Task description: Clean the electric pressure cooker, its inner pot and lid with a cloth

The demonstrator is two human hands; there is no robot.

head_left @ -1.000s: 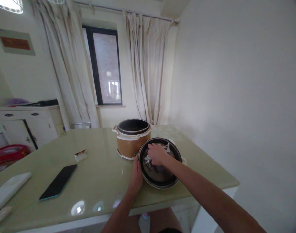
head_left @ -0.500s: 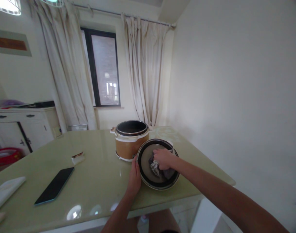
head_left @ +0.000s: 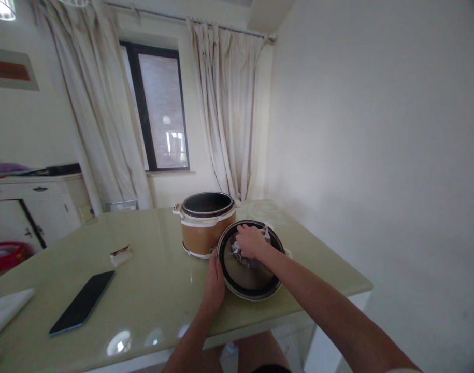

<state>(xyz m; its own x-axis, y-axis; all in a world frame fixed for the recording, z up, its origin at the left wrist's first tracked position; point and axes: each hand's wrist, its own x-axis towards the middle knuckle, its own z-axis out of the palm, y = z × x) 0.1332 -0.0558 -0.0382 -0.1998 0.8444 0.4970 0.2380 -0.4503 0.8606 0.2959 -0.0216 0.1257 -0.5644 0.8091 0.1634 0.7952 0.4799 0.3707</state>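
A round cooker lid (head_left: 247, 277) with a dark rim lies upturned on the glossy table (head_left: 151, 280), tilted toward me. My left hand (head_left: 214, 280) grips its left edge, fingers closed on the rim. My right hand (head_left: 250, 241) presses a crumpled grey cloth (head_left: 237, 247) against the upper inside of the lid, fingers closed on the cloth. Just behind the lid stands the brown rice cooker body (head_left: 204, 224), open, with a dark inner pot.
A dark phone (head_left: 82, 302) lies face up on the table's left half. A small wrapped item (head_left: 120, 254) sits beyond it, and a white object (head_left: 5, 311) at the left edge. A white cabinet (head_left: 34, 207) and a red basin (head_left: 5, 255) stand at the left; a wall at the right.
My right hand with the cloth went from the lid's upper part toward its middle and back up again. My left hand kept hold of the rim.
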